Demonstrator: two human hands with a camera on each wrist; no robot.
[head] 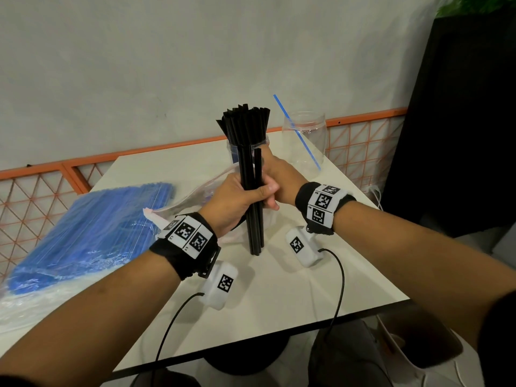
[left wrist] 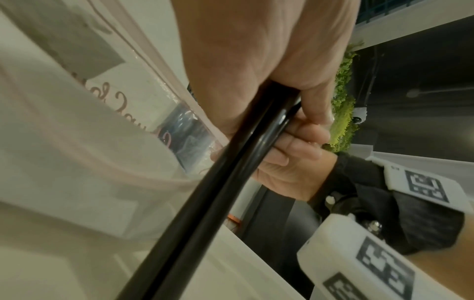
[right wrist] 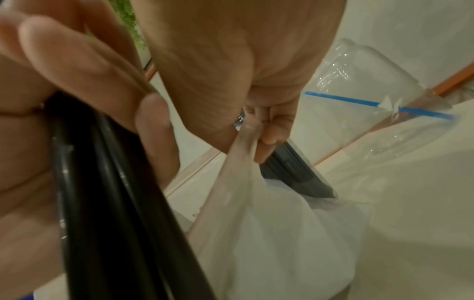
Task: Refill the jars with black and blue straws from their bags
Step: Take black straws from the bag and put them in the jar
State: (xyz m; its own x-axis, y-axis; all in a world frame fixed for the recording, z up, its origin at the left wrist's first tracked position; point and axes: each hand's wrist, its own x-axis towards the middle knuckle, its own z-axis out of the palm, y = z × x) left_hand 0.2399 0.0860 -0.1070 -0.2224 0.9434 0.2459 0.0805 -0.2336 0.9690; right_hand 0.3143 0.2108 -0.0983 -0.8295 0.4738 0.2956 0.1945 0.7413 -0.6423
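Note:
My left hand (head: 237, 196) grips a bundle of black straws (head: 255, 233) upright, their lower ends on the white table (head: 279, 297). The left wrist view shows the same straws (left wrist: 231, 172) running across my palm. Just behind them my right hand (head: 282, 174) pinches the neck of a thin clear plastic bag (right wrist: 269, 223). A clear jar (head: 233, 152) behind both hands holds a fan of black straws (head: 245, 121). Further right, a second clear jar (head: 305, 135) has a single blue straw (head: 298, 132) leaning in it. A bag of blue straws (head: 92, 233) lies on the left.
An orange wire fence (head: 69, 174) runs along the table's back edge under a grey wall. A dark panel (head: 460, 121) stands at the right. Two black cables (head: 339, 289) trail off my wrists over the table's front edge.

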